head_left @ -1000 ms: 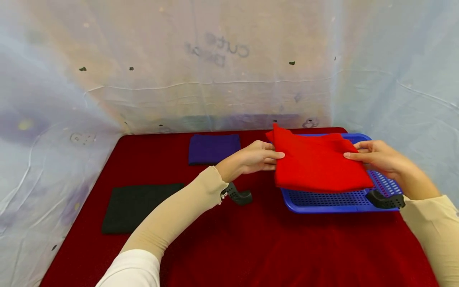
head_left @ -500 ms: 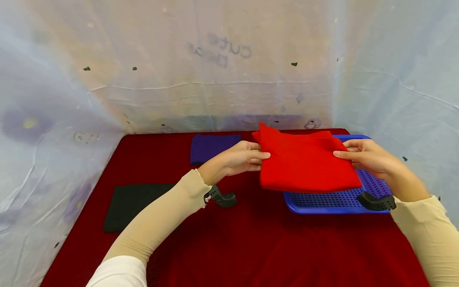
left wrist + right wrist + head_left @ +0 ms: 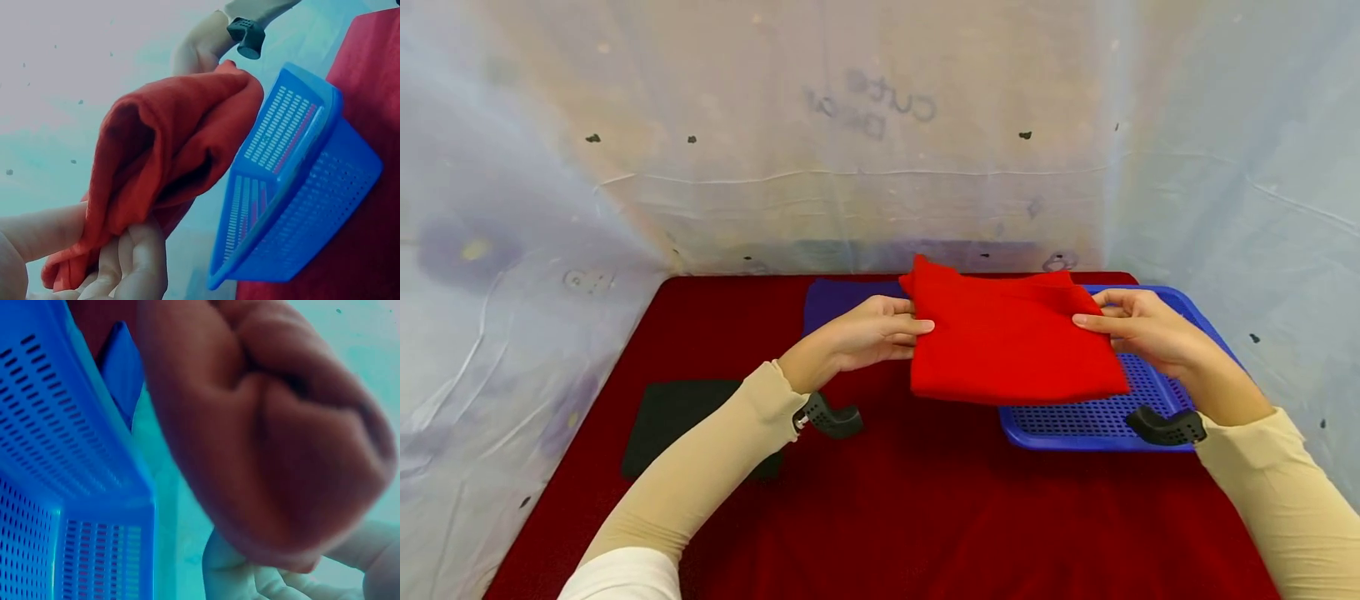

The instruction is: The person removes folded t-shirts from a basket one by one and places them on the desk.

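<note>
A folded bright red cloth [image 3: 1007,342] hangs in the air between both hands, a loose corner poking up at its back left. My left hand [image 3: 872,333] pinches its left edge, thumb on top and fingers underneath. At the right edge my right hand [image 3: 1142,329] grips it the same way. Seen from the left wrist, the cloth [image 3: 175,137] shows its stacked, open folds. Below and to the right, the blue plastic basket [image 3: 1075,425] is partly covered by the cloth in the head view; its perforated inside [image 3: 56,419] shows in the right wrist view.
A folded dark blue-purple cloth [image 3: 842,302] lies at the back of the red-covered table [image 3: 925,508], partly hidden by the left hand. A folded black cloth [image 3: 677,417] lies at the left, partly under the left forearm. Pale sheet walls [image 3: 850,208] enclose the back and sides.
Both hands have carried the red cloth leftward, from over the basket to partly beside it. More of the basket's right side shows, and the cloth now overlaps the blue-purple cloth's right part.
</note>
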Tool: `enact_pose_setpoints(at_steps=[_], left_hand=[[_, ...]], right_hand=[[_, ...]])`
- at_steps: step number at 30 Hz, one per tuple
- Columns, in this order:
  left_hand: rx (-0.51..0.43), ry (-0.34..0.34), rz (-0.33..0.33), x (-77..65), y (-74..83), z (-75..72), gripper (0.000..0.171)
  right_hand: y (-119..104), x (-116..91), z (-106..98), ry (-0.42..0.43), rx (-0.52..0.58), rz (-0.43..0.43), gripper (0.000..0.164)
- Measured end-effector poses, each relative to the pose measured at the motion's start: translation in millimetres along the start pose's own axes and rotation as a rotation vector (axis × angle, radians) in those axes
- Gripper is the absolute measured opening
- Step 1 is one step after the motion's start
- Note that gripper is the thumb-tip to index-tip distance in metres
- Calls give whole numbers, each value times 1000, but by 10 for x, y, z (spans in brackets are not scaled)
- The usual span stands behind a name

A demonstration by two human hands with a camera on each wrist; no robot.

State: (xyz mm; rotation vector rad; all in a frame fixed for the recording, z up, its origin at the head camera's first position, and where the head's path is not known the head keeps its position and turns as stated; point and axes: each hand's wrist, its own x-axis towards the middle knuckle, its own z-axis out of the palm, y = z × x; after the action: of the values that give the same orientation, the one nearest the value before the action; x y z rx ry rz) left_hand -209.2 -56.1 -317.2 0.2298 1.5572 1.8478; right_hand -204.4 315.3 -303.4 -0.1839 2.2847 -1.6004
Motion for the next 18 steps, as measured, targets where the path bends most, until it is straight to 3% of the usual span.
enact_pose_setpoints(at_steps=[8, 18], left_hand=[[1, -1, 53, -169, -62, -164, 54], [7, 1, 56, -350, -161, -341, 56]], right_hand=[[-81, 60, 210, -28, 19, -32, 12], [-124, 99, 427, -45, -10, -42, 21]])
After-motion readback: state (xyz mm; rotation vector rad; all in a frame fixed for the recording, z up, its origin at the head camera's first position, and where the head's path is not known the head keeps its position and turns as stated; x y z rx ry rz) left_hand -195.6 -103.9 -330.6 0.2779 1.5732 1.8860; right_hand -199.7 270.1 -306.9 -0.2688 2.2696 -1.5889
